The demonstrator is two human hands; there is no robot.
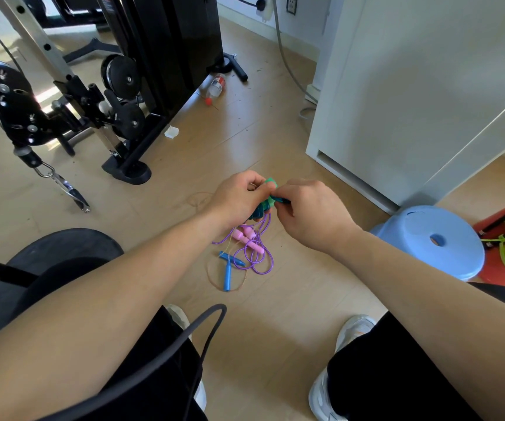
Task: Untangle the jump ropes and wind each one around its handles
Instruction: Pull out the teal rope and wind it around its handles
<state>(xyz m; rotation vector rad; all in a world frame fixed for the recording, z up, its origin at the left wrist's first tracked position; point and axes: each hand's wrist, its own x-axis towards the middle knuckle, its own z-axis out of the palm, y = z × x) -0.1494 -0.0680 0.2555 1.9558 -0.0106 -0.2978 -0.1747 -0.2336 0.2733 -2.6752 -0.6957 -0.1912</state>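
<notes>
Both forearms reach out over black-trousered knees. The left hand (239,199) and right hand (309,214) meet, fingers curled round a green jump rope bundle (269,189) that they mostly hide. Below the hands, on the floor (275,302), lie pink handles (246,235), purple rope (271,260) and blue handles (228,273); whether the purple rope reaches the grip is unclear.

From my end I see a black cable machine (160,41) filling the upper left. A plastic bottle (216,85) lies on the wood floor (245,141) beside it, with a small white box (171,131) nearby. A light blue stool (436,238) sits at right, below a white cabinet (397,86).
</notes>
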